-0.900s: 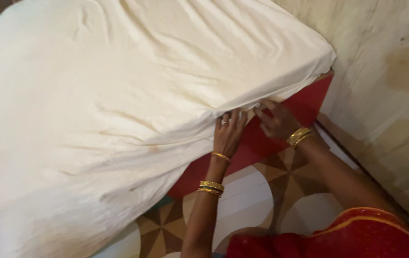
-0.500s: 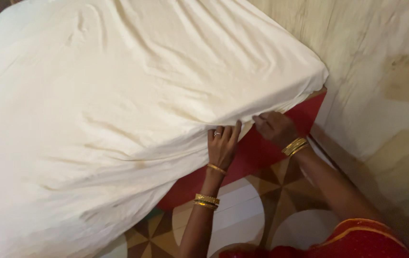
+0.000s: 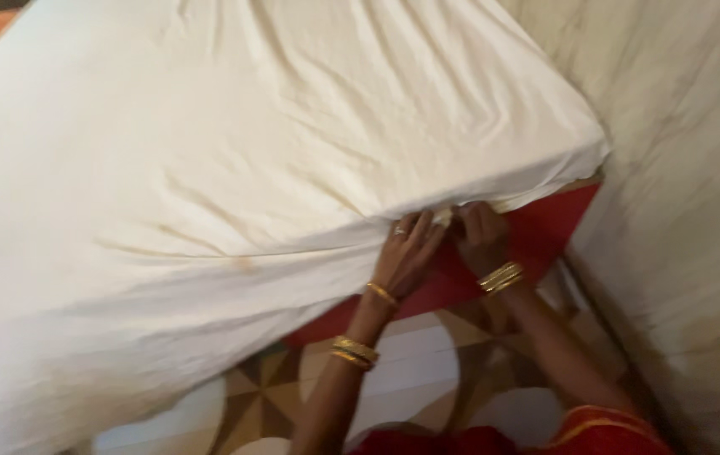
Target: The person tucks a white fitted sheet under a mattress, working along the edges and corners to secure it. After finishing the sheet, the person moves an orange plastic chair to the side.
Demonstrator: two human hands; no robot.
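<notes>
Since a moment ago both hands have closed in together at the cream sheet (image 3: 276,143)'s lower edge near the bed corner. The left hand (image 3: 409,253) and right hand (image 3: 480,238) now pinch that hem side by side against the red bed base (image 3: 545,232), above the patterned floor (image 3: 427,362), suggesting tucking there.

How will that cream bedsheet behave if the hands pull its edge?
The cream bedsheet is probably floppy: it wrinkles and drapes over the red bed base. It likely bunches rather than slides stiffly, as folds gather where the left hand and right hand press its hem.
</notes>
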